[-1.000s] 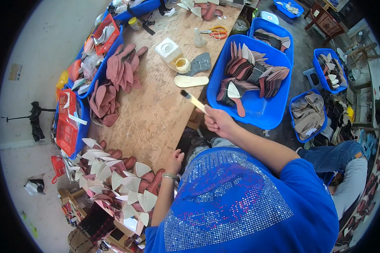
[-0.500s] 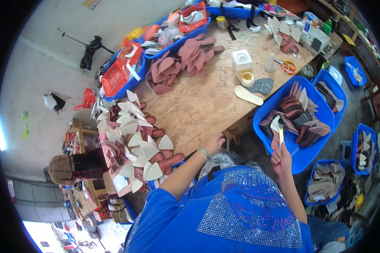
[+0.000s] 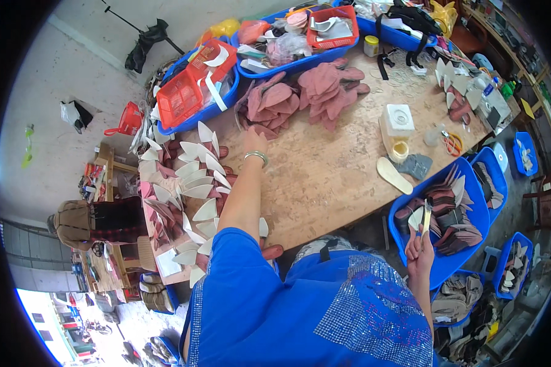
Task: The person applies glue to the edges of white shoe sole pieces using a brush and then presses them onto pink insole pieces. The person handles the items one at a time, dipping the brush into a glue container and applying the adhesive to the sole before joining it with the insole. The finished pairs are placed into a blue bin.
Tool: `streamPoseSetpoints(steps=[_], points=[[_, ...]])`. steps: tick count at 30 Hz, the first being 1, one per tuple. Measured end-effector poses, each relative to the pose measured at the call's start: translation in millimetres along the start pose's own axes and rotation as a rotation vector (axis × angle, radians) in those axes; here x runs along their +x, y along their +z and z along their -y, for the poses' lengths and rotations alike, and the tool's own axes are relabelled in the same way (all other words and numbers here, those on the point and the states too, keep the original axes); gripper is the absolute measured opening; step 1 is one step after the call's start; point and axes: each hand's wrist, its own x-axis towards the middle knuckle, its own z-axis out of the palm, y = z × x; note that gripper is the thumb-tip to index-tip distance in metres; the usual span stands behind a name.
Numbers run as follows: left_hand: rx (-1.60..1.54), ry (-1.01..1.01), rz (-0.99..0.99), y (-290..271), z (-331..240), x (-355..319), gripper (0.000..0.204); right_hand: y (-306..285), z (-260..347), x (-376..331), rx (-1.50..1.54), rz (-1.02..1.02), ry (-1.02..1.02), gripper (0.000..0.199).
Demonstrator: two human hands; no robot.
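My left hand [image 3: 254,142] is stretched across the table to the near edge of a pile of pink shoe-shaped pieces [image 3: 272,103]. Its fingertips meet the lowest piece, but they are too hidden to show whether they grip it. At the lower right, my right hand [image 3: 419,252] is closed round a slim, pale-handled brush [image 3: 427,215] that points upward. The brush is held over the near side of a blue tub [image 3: 441,276] with bundles of pink and dark shoe pieces [image 3: 448,202] in it.
Rows of pink pieces with white tips [image 3: 196,177] cover the table's left side. A white glue container [image 3: 398,122], a pale sole [image 3: 393,176] and orange-handled scissors [image 3: 453,144] lie at the right. Blue tubs with red baskets [image 3: 179,105] line the back. A person [image 3: 73,225] stands far left.
My left hand has moved from the table's front edge up and left to the pink pile. My right hand still holds the brush by the tub. The view has shifted.
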Motion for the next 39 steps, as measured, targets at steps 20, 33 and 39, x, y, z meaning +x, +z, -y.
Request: streamPoseSetpoints(steps=[20,33,39], points=[[0.563,0.742,-0.082,39,-31,147,0.019,77,-15,36,-0.064,-0.232,-0.043,0.037],[0.600,0.944,-0.002,37,-52,167,0.018,61,-23,26,-0.021,-0.294,-0.096,0.040],[0.623,1.010,-0.132,-28,-88,180,0.017,67,-24,25,-0.014,-0.282,-0.085,0.039]])
